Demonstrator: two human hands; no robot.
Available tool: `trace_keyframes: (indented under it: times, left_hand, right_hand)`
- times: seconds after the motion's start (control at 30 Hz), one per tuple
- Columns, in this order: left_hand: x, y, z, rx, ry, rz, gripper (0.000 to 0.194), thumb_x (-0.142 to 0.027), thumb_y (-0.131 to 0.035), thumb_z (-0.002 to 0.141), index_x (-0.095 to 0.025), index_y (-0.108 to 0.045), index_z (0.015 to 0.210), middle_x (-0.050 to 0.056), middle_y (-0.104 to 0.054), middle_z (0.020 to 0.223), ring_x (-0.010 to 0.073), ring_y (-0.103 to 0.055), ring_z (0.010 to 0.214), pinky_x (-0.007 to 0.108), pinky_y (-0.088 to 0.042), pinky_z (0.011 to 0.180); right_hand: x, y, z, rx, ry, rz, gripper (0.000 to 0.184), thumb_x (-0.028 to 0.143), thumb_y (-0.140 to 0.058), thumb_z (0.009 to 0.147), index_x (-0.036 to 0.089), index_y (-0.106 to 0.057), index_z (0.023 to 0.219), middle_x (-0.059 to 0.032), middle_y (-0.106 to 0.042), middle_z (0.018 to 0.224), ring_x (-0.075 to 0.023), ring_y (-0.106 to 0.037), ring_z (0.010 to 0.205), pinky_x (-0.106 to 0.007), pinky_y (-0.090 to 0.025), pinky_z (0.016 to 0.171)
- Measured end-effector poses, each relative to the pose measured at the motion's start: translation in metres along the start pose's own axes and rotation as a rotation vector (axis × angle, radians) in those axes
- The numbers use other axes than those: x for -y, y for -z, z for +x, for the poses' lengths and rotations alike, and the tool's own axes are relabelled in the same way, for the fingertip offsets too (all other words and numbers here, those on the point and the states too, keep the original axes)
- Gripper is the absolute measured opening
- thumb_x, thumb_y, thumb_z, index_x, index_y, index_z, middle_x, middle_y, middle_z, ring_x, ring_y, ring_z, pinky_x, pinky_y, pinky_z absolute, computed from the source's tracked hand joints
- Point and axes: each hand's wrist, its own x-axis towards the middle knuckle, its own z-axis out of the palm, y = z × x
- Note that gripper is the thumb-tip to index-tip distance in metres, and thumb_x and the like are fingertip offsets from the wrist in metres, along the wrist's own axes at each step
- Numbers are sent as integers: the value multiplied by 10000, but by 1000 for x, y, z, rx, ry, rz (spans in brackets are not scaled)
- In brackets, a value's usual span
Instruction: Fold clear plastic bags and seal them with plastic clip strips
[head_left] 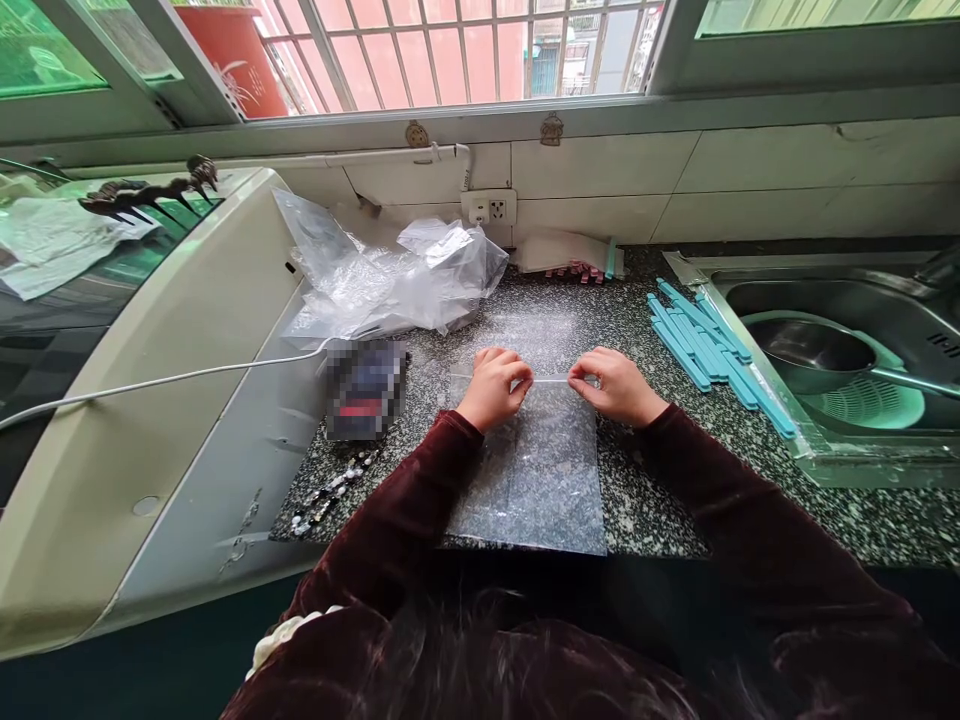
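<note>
A clear plastic bag (536,480) lies flat on the speckled stone counter, its near edge reaching the counter's front. Pinching the bag's upper edge at the left is my left hand (495,387), with fingertips and thumb together. Opposite it, my right hand (616,386) pinches the same edge at the right. A thin whitish strip (551,380) runs straight between both pinches. Several light-blue flat strips (701,335) lie in a loose pile to the right of my right hand.
Crumpled clear plastic bags (420,275) are heaped at the back left. A blurred phone-like object (367,390) with a white cable (165,380) lies left, near a beaded strand (334,490). Behind is a bag with pink pieces (574,258). At right, a sink (930,300) holds a pan (814,345).
</note>
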Motion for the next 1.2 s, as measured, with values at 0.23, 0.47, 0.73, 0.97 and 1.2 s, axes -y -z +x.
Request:
trace_keyframes:
  times: [0.23,0.47,0.73,0.97,1.2]
  left_hand:
    - [4,2,0,-32,25,-1,138,-228,-547,800,-195,-601,677,20,-625,752,182,-496,818,372,-313,840]
    - [1,4,0,-25,40,-16,107,-192,-548,763,-196,-588,663,14,-607,723,181,-495,810,374,-314,849]
    - [1,4,0,-29,64,-35,97,-189,-550,753,-193,-576,660,12,-604,721,179,-505,811,372,-326,857]
    - [3,5,1,-48,105,-68,94,-188,-555,742,-191,-577,651,15,-613,719,181,-509,803,369,-345,839]
    - [4,6,2,-22,136,-82,107,-192,-561,738,-187,-587,634,17,-619,707,177,-519,788,363,-354,833]
  right_hand:
    - [-13,8,-3,-47,-66,41,116,241,-528,762,191,-577,670,-47,-632,691,-184,-530,699,-318,-404,682]
    - [-15,7,-3,-31,-74,-3,126,238,-506,778,193,-556,671,-50,-610,679,-183,-515,696,-313,-391,671]
    - [-14,4,-2,-102,-145,69,138,267,-505,783,186,-563,687,-65,-619,708,-183,-523,708,-311,-400,660]
    - [-10,2,-1,-101,-318,321,196,350,-535,733,173,-585,667,-22,-608,626,-126,-491,554,-261,-390,542]
    - [-6,3,2,-73,-373,402,227,380,-528,688,168,-563,616,-12,-570,583,-111,-455,527,-253,-367,529]
